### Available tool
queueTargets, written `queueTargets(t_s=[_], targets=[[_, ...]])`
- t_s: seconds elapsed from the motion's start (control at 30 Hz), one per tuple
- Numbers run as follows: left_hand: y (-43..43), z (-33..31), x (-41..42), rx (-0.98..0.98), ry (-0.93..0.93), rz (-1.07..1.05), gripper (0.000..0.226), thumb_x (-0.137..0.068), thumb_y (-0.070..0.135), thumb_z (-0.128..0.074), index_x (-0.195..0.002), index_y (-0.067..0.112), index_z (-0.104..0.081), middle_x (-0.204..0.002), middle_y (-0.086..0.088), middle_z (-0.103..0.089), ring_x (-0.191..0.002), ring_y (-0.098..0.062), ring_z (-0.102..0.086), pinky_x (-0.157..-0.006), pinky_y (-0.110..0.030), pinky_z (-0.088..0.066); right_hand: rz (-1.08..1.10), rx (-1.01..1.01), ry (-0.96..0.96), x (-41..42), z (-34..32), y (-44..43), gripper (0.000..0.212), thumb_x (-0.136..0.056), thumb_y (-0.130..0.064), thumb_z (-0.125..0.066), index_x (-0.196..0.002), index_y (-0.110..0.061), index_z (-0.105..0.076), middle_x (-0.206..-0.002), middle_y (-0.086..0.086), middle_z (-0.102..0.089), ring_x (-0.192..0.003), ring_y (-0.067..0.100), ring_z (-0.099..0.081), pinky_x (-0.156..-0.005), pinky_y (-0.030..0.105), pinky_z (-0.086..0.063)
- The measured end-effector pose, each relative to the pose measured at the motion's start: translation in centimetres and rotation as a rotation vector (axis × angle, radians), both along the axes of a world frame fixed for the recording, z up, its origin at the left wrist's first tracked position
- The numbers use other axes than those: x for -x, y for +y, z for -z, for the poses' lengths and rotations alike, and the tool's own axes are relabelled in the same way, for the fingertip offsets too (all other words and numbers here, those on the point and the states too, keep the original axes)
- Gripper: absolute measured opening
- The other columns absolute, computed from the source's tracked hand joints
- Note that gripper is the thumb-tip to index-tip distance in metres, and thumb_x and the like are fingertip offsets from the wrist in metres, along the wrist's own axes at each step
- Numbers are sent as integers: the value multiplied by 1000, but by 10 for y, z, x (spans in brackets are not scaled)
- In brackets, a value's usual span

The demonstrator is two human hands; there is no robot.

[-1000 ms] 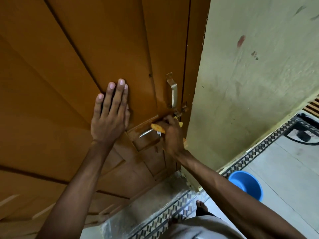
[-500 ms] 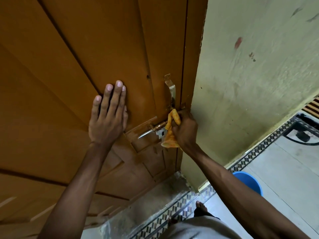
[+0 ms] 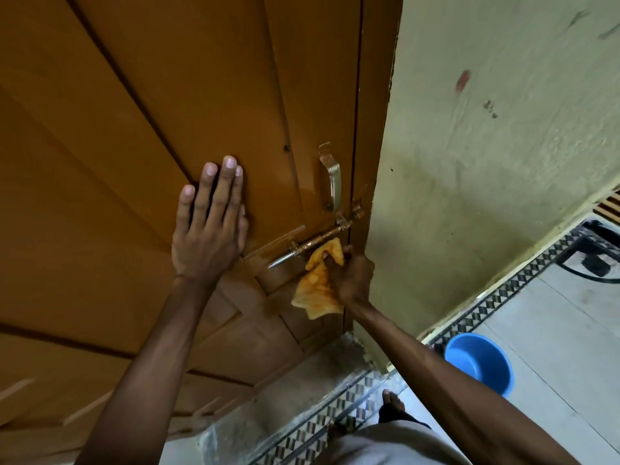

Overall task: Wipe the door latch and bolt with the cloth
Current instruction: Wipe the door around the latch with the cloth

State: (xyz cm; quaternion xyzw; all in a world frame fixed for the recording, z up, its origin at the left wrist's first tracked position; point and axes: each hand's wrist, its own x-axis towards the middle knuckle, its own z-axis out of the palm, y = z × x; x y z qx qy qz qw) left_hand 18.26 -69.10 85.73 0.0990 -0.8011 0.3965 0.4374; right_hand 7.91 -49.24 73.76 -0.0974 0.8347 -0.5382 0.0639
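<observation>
A brass sliding bolt (image 3: 312,244) runs slantwise across the brown wooden door (image 3: 167,95), its silver end pointing down-left and its latch (image 3: 352,218) at the door frame. My right hand (image 3: 352,280) grips a yellow-orange cloth (image 3: 318,285) just below the bolt's right part; the cloth's top touches the bolt and the rest hangs down. My left hand (image 3: 209,226) lies flat on the door, fingers together, left of the bolt. A metal pull handle (image 3: 332,181) is fixed above the bolt.
A pale green wall (image 3: 486,162) stands right of the door frame. On the tiled floor sits a blue bowl (image 3: 479,364), with a patterned tile border along the wall. My bare foot (image 3: 391,402) is near the concrete threshold (image 3: 285,391).
My right hand and the cloth have slid down and right off the bolt, which is now uncovered along its length. More cloth hangs loose. My left hand stays pressed on the door.
</observation>
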Motion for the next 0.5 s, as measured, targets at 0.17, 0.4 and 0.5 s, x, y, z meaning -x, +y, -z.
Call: queueTargets(t_s=[0.17,0.4,0.5], targets=[[1,-1,0,10,-2,-11,64,-99,35,-49,-155,10,-30,-160,-4,-25,-150,-20,-18,-120,-39,-18,237,352,-594,-13,-31,-32,27,-100,-16,-51,-113,4,-64,-112,12,-67,-97,24,-64,-71,24,-44],[1,-2,0,9,-5,-28,65,-98,36,-49,-155,11,-31,-160,-4,-26,-151,-20,-11,-121,-39,-16,88,541,-940,-9,-21,-28,23,-104,-10,-36,-108,-12,-59,-117,14,-63,-79,16,-59,-69,20,-56],[2,-3,0,-10,-17,-14,64,-99,36,-49,-155,11,-31,-160,-4,-25,-152,-20,-9,-121,-39,-16,68,538,-912,-8,-34,-28,26,-103,-12,-43,-81,-15,-56,-98,12,-65,-72,18,-60,-55,18,-55]])
